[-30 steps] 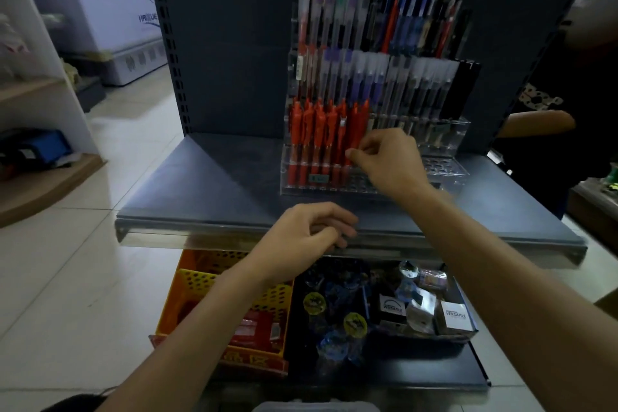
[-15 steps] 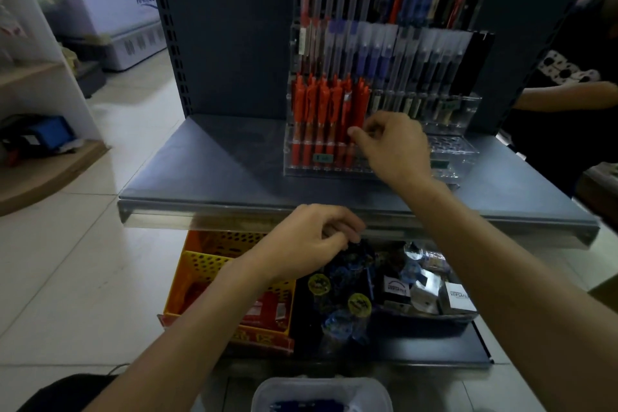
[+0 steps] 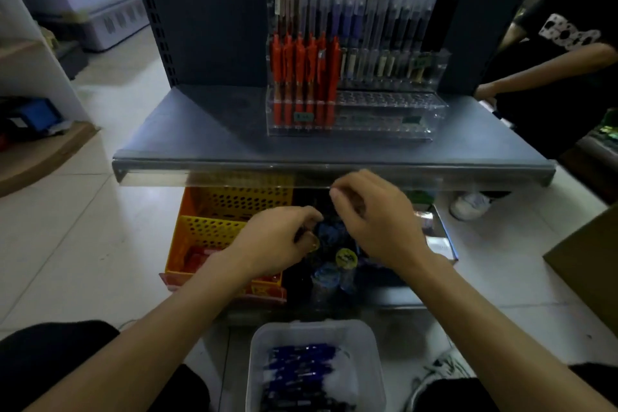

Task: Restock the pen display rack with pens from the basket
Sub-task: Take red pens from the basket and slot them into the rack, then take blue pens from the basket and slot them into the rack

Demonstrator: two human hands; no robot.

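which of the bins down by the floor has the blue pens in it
The clear plastic tub nearest the camera, bottom centre, holds the blue pens. The orange basket and yellow basket under the shelf show none.

The right hand (image 3: 378, 227) has left the red pens (image 3: 302, 77) in the rack (image 3: 384, 104) and dropped below the front edge of the shelf (image 3: 334, 170). It is now just beside the left hand (image 3: 274, 241) with its fingers curled; whether it holds anything cannot be determined. The left hand has moved lower and away from the shelf edge. The view has tilted down, bringing the basket (image 3: 371, 354) of blue pens (image 3: 301, 371) fully into the bottom of the frame.
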